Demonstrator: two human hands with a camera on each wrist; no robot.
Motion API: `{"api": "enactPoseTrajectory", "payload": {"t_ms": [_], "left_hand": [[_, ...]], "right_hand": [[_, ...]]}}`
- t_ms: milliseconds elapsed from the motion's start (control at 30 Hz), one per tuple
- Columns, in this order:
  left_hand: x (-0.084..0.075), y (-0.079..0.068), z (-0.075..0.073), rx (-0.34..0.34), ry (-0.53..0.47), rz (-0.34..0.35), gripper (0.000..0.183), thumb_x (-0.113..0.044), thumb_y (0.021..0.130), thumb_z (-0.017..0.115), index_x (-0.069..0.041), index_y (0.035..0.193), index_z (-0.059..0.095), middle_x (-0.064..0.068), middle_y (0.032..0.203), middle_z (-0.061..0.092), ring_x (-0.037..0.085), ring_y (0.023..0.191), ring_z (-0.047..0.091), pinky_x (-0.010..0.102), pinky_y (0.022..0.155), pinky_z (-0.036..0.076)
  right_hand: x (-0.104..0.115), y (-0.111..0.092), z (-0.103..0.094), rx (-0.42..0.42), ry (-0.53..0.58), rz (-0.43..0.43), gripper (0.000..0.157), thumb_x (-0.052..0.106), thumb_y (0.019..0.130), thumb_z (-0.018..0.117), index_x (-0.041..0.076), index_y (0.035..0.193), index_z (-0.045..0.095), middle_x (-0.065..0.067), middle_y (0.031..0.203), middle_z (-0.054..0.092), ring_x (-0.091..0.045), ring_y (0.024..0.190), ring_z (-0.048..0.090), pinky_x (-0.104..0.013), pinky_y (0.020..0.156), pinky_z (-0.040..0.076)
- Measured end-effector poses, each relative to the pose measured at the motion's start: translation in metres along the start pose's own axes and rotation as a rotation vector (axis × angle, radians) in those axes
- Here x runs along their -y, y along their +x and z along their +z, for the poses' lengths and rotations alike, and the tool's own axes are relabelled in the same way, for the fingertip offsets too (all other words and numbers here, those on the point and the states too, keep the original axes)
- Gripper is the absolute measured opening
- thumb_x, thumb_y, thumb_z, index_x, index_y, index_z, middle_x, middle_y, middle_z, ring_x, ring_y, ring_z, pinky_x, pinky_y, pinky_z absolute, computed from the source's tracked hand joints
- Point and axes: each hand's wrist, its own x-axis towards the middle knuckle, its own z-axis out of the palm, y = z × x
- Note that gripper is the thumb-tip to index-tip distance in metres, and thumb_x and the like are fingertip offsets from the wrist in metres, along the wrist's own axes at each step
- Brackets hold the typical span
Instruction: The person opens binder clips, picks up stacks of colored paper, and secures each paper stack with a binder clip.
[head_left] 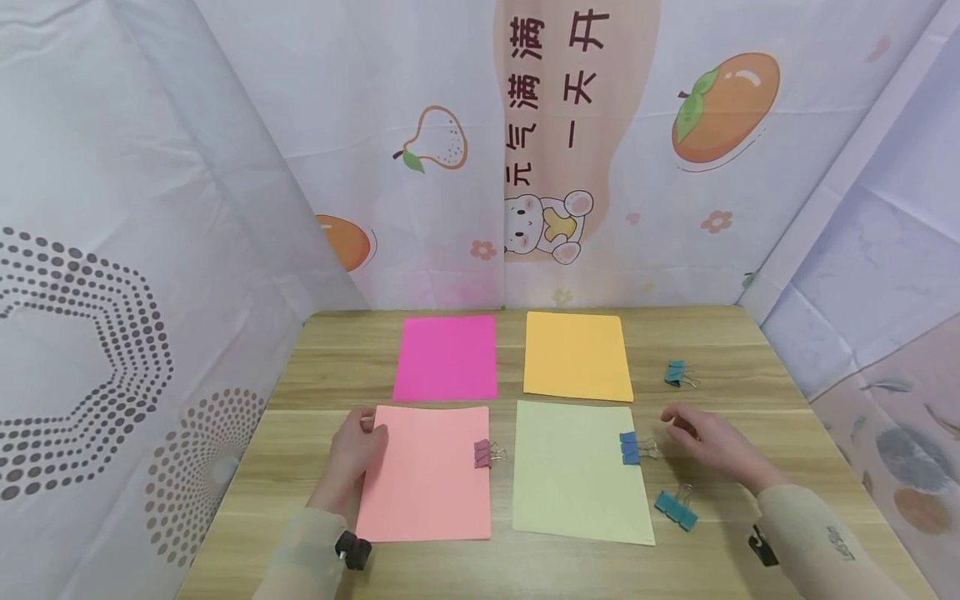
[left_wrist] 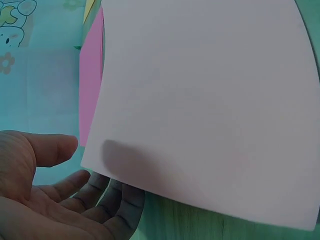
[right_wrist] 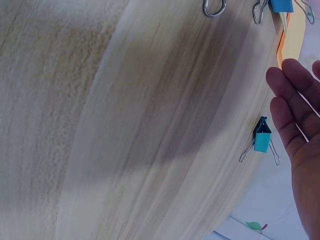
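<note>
My left hand (head_left: 358, 454) is at the left edge of a stack of salmon-pink paper (head_left: 427, 475). In the left wrist view its fingers (left_wrist: 125, 205) reach to the paper's edge, their tips partly hidden beneath it, while the thumb (left_wrist: 57, 150) stands apart from the sheet. A pink binder clip (head_left: 482, 455) grips that stack's right edge. My right hand (head_left: 708, 442), fingers loosely bent and holding nothing, hovers right of a blue binder clip (head_left: 629, 448) fixed to the pale green paper (head_left: 577, 475). Teal binder clips lie above (head_left: 675, 372) and below (head_left: 677, 510) this hand.
Behind the two clipped stacks lie magenta paper (head_left: 448, 358) on the left and orange-yellow paper (head_left: 576, 357) on the right. The wooden table (head_left: 502, 575) ends at a printed curtain (head_left: 450, 275) at the back, with more cloth hanging on both sides.
</note>
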Motion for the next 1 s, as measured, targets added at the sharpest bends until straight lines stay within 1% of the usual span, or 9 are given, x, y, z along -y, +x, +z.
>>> {"api": "enactPoseTrajectory", "payload": {"t_ms": [133, 267, 433, 600, 733, 1000], "left_hand": [[0.000, 0.000, -0.002, -0.007, 0.058, 0.006, 0.054, -0.019, 0.100, 0.051, 0.003, 0.148, 0.037, 0.031, 0.139, 0.050, 0.040, 0.114, 0.060, 0.051, 0.092, 0.054], [-0.001, 0.002, -0.004, -0.009, 0.087, 0.014, 0.052, -0.020, 0.101, 0.051, 0.003, 0.147, 0.041, 0.029, 0.137, 0.053, 0.040, 0.116, 0.059, 0.054, 0.097, 0.050], [-0.004, 0.002, -0.006, -0.022, 0.116, 0.037, 0.049, -0.019, 0.101, 0.051, 0.005, 0.143, 0.046, 0.027, 0.133, 0.056, 0.038, 0.115, 0.058, 0.054, 0.099, 0.049], [-0.007, 0.006, -0.006, -0.026, 0.131, 0.037, 0.049, -0.019, 0.101, 0.052, 0.006, 0.143, 0.047, 0.026, 0.132, 0.057, 0.037, 0.113, 0.058, 0.054, 0.099, 0.049], [-0.010, 0.011, -0.005, -0.024, 0.138, 0.036, 0.050, -0.020, 0.100, 0.053, 0.005, 0.143, 0.048, 0.026, 0.132, 0.058, 0.038, 0.116, 0.059, 0.053, 0.100, 0.049], [-0.012, 0.020, -0.003, -0.027, 0.167, 0.086, 0.053, -0.018, 0.099, 0.057, 0.007, 0.145, 0.046, 0.026, 0.128, 0.057, 0.037, 0.109, 0.057, 0.052, 0.094, 0.050]], "right_hand": [[0.000, 0.000, 0.000, 0.004, 0.001, 0.001, 0.014, 0.010, 0.100, 0.065, 0.006, 0.113, 0.064, 0.001, 0.099, 0.070, -0.014, 0.088, 0.065, -0.036, 0.076, 0.056], [-0.002, 0.000, 0.000, -0.004, -0.002, -0.004, 0.013, 0.009, 0.099, 0.065, 0.006, 0.113, 0.065, 0.001, 0.098, 0.070, -0.013, 0.088, 0.065, -0.035, 0.075, 0.056], [-0.004, 0.001, 0.000, -0.008, -0.004, -0.014, 0.013, 0.008, 0.099, 0.065, 0.005, 0.112, 0.065, 0.000, 0.098, 0.070, -0.013, 0.087, 0.065, -0.035, 0.074, 0.056], [-0.006, 0.000, 0.000, -0.004, -0.010, -0.005, 0.014, 0.008, 0.099, 0.064, 0.006, 0.112, 0.065, -0.001, 0.099, 0.071, -0.015, 0.089, 0.066, -0.036, 0.076, 0.057], [-0.009, 0.001, 0.000, 0.000, -0.020, -0.007, 0.014, 0.008, 0.099, 0.064, 0.007, 0.113, 0.065, -0.001, 0.100, 0.071, -0.016, 0.090, 0.066, -0.037, 0.076, 0.057], [-0.011, 0.000, -0.001, 0.000, -0.030, 0.011, 0.014, 0.008, 0.099, 0.065, 0.006, 0.113, 0.065, -0.003, 0.101, 0.072, -0.019, 0.090, 0.067, -0.039, 0.078, 0.057]]}}
